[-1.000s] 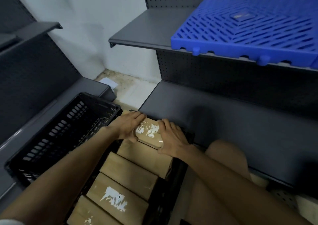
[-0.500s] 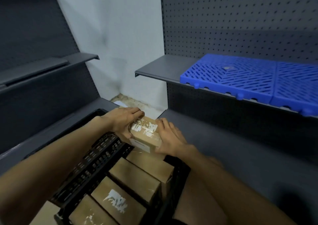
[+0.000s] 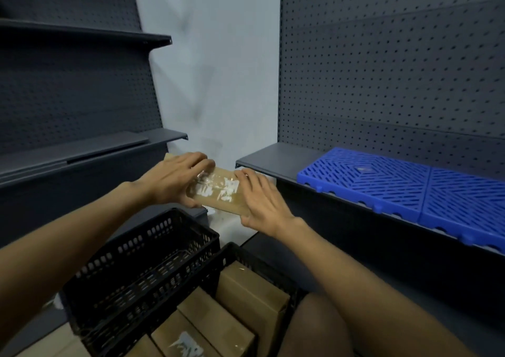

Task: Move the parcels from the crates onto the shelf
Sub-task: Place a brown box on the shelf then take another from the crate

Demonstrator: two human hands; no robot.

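A brown cardboard parcel [image 3: 218, 192] with torn white label scraps is up in the air between both hands, level with the front left corner of the grey shelf [image 3: 273, 156]. My left hand [image 3: 175, 179] grips its left end, fingers over the top. My right hand [image 3: 262, 201] holds its right end with fingers spread along the top and side. Below, a black crate [image 3: 246, 255] holds several more brown parcels [image 3: 251, 294], one bearing white scraps [image 3: 188, 343].
A second black crate [image 3: 136, 269] stands to the left, its inside not visible. Blue slotted plastic mats [image 3: 382, 182] cover the right part of the shelf. Dark pegboard shelving [image 3: 82, 149] lines the left side. My knee [image 3: 314, 326] is beside the crate.
Both hands have lifted the parcel out of the crate and up toward the shelf's left end. The camera has tilted upward.
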